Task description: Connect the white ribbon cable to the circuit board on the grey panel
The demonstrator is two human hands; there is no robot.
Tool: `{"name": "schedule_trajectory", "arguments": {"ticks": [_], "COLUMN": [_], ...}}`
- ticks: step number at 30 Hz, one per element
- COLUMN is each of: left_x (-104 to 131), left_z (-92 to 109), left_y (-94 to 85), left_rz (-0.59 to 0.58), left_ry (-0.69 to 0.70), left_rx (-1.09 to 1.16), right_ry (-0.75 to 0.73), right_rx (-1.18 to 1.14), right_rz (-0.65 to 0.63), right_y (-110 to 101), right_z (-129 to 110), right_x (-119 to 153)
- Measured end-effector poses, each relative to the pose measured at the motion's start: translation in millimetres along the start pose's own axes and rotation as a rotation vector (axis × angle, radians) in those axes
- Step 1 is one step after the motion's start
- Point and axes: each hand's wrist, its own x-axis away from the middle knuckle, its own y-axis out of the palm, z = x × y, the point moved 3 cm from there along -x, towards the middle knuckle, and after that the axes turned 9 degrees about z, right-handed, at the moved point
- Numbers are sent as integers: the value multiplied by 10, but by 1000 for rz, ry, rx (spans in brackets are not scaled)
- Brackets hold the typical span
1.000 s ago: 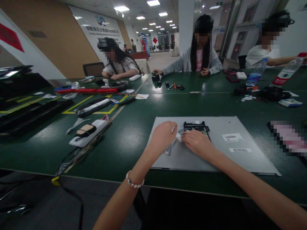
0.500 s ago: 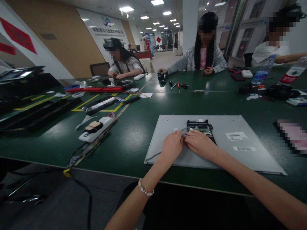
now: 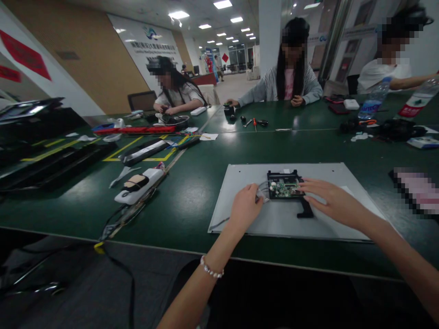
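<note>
A flat grey metal panel (image 3: 254, 224) lies on the green table in front of me. On it sits a black plastic frame (image 3: 306, 209) with a green circuit board (image 3: 284, 188) inside. Thin cables (image 3: 263, 185) leave the board's left side. My left hand (image 3: 246, 203), with a beaded bracelet at the wrist, is closed on these cables and a small clear piece just left of the board. My right hand (image 3: 329, 200) has its fingers spread, fingertips at the right edge of the frame.
A white power strip (image 3: 140, 186) with cords lies left. Screwdrivers (image 3: 254, 124), two plastic bottles (image 3: 374, 101), a phone (image 3: 416, 192) and black trays (image 3: 55, 164) are on the table (image 3: 192, 201). Three people (image 3: 291, 73) sit across it.
My right hand has moved right, from the cables to the frame's right side, and its fingers have opened. The board is now uncovered. My left hand has stayed nearly where it was.
</note>
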Motion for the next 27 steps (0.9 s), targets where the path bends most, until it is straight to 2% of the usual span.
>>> {"name": "schedule_trajectory", "arguments": {"ticks": [4, 7, 9, 13, 17, 22, 24, 27], "left_x": [-12, -13, -19, -43, -2, 295, 450, 635], "left_z": [-14, -3, 7, 6, 24, 159, 206, 228], "left_y": [-7, -41, -70, -132, -227, -302, -285, -231], "left_rz": [81, 139, 166, 217, 288, 257, 240, 275], "left_ry": [20, 26, 32, 39, 56, 59, 36, -32], "left_rx": [75, 96, 101, 93, 75, 41, -2, -64], "right_ry": [269, 371, 383, 358, 340, 317, 295, 258], "right_rx": [84, 132, 155, 168, 184, 252, 282, 310], "right_rz": [-48, -37, -16, -37, -68, -81, -95, -122], "right_y": [-226, -324, -353, -332, -290, -241, -212, -165], "right_z": [537, 786, 873, 927, 887, 827, 825, 815], "right_x": [543, 902, 1076, 1281, 1354, 1376, 1372, 1335]}}
